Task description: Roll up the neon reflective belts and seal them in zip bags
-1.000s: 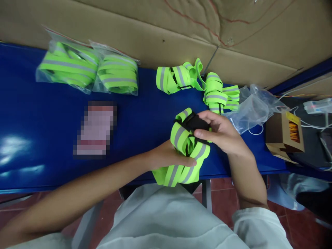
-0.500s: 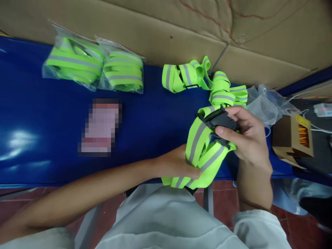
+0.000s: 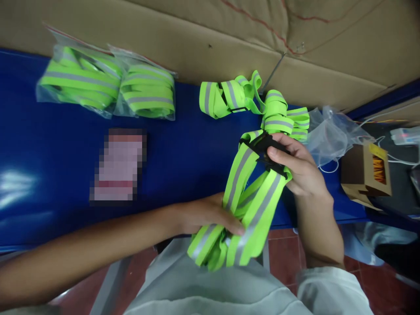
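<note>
A looped neon-green reflective belt (image 3: pixel 259 214) with a grey stripe hangs between my two hands over the table's front edge. My right hand (image 3: pixel 298 162) is closed on its black plastic buckle (image 3: pixel 262 151), thumb on top. Lower down, my left hand (image 3: pixel 213 214) grips the folded strap, with its fingers partly hidden by the webbing. Loose ends of the strap droop towards my lap. Just beyond my right hand lie coiled belts of the same kind (image 3: pixel 277 113), and another loosely rolled belt (image 3: pixel 223 98) is to their left.
Two clear bags of green belts (image 3: pixel 147 92) lie at the back left of the blue table (image 3: pixel 183 162). A pixelated flat rectangle (image 3: pixel 118 166) is in front of them. Empty plastic bags (image 3: pixel 328 131) and an open cardboard box (image 3: pixel 364 170) sit on the right. Large cardboard (image 3: pixel 183 48) stands behind.
The strap loop is drawn out longer, with my left hand lower and nearer my body. My right hand has tilted the buckle and shifted slightly left in view. The camera has turned slightly.
</note>
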`<state>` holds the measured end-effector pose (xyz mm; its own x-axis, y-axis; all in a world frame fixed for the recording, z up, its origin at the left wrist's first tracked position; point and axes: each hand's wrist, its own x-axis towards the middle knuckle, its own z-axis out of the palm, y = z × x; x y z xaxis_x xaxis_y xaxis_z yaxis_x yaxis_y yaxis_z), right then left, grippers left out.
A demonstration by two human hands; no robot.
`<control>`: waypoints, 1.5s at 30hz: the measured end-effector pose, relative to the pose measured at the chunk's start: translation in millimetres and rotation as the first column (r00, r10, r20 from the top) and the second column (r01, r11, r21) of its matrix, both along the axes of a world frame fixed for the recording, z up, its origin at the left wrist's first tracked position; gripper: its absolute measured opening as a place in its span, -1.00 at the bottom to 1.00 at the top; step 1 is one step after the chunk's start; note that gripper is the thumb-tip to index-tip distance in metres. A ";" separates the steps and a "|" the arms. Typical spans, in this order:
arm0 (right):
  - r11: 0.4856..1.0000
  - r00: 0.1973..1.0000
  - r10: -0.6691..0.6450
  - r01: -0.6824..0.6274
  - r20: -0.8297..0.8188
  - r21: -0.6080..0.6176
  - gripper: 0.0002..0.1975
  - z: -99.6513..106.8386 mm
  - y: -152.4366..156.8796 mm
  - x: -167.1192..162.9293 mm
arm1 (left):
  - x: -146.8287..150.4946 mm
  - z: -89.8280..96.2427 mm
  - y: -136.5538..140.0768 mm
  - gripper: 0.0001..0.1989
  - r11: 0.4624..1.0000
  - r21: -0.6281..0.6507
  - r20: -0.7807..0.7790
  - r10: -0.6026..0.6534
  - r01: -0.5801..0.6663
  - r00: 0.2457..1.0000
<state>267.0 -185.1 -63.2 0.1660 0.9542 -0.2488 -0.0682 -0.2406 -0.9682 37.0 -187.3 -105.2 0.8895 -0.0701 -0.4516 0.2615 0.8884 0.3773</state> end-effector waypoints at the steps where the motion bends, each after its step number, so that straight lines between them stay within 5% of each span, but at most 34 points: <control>1: 1.000 1.000 -0.025 0.025 0.014 0.004 -0.62 -3.1 2.6 0.7 | -0.9 -3.6 2.1 -0.57 0.999 -0.022 -0.037 0.034 -0.035 0.999; 5: 0.994 0.986 -0.067 0.052 0.152 0.098 -0.64 -14.0 8.0 2.9 | -3.3 -13.9 6.4 -0.60 0.990 -0.049 -0.167 0.122 -0.131 0.978; 12: 0.996 0.976 -0.024 0.005 0.215 0.092 -0.68 -12.5 6.4 4.3 | -6.3 -10.0 6.5 -0.53 1.000 0.006 -0.017 0.022 -0.022 1.000; 16: 1.000 0.998 -0.015 0.015 0.061 0.001 -0.65 -4.5 6.0 6.8 | -7.4 -5.8 14.7 -0.07 0.967 0.240 0.056 0.077 -0.088 0.995; 18: 1.000 1.000 0.016 -0.016 0.013 0.006 -0.63 -0.5 2.0 5.2 | -6.3 -6.7 22.5 0.21 0.883 0.401 0.139 0.205 -0.244 0.969; 20: 0.998 0.999 0.048 -0.048 0.017 0.033 -0.65 2.2 -3.9 1.0 | -4.6 -9.3 31.4 0.34 0.730 0.530 0.235 0.362 -0.431 0.902; 22: 0.995 0.995 0.072 -0.077 0.067 0.067 -0.67 3.3 -10.1 -4.5 | -3.7 -11.5 38.7 0.34 0.587 0.600 0.312 0.454 -0.544 0.835; 23: 0.992 0.991 0.077 -0.086 0.107 0.087 -0.69 3.4 -12.7 -7.3 | -3.6 -11.7 40.8 0.29 0.563 0.605 0.328 0.469 -0.563 0.820; 24: 0.989 0.985 0.075 -0.094 0.156 0.114 -0.70 3.4 -14.9 -9.7 | -3.7 -11.1 41.4 0.20 0.583 0.593 0.324 0.459 -0.556 0.827; 27: 0.970 0.938 0.043 -0.121 0.343 0.211 -0.70 3.1 -18.2 -15.6 | -2.8 -5.7 34.5 -0.19 0.761 0.527 0.221 0.307 -0.378 0.926; 29: 0.952 0.883 -0.003 -0.141 0.469 0.272 -0.71 2.2 -18.5 -19.0 | -0.3 -1.0 26.2 -0.38 0.813 0.501 0.144 0.260 -0.297 0.955; 35: 0.928 0.780 -0.061 -0.184 0.623 0.323 -0.73 -8.5 -16.9 -27.5 | 10.7 1.8 11.7 -0.50 0.857 0.342 0.010 0.406 -0.385 0.914; 40: 0.929 0.835 0.044 -0.236 0.549 0.284 -0.74 -8.0 -15.5 -26.4 | 12.4 -6.2 7.4 -0.52 0.929 0.156 -0.015 0.342 -0.336 0.939; 45: 0.961 0.903 0.114 -0.205 0.415 0.184 -0.73 -4.2 -11.1 -23.0 | 13.5 -12.5 -1.1 -0.52 0.942 0.061 -0.004 0.331 -0.330 0.944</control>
